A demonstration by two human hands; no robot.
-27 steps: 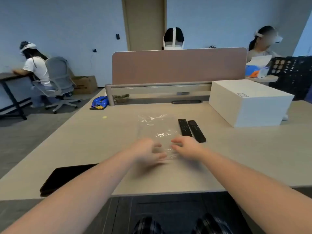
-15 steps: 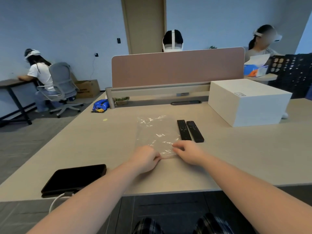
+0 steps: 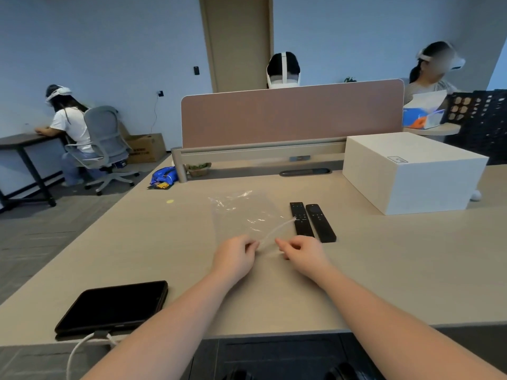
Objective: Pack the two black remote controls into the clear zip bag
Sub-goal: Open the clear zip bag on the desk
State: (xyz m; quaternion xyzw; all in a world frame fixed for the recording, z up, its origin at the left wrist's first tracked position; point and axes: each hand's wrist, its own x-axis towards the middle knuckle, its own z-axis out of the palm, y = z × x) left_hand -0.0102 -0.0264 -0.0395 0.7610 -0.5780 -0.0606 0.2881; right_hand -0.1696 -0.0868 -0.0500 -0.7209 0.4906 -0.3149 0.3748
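Pinching clear zip bag (image 3: 244,215) mouth, both hands' grips seemingly closed, remotes (image 3: 312,222) just right, white box (image 3: 411,174) beyond.

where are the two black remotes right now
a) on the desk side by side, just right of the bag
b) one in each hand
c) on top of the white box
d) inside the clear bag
a: both remotes lie side by side on the desk just right of the clear bag, while the left hand and right hand pinch the bag's near edge.
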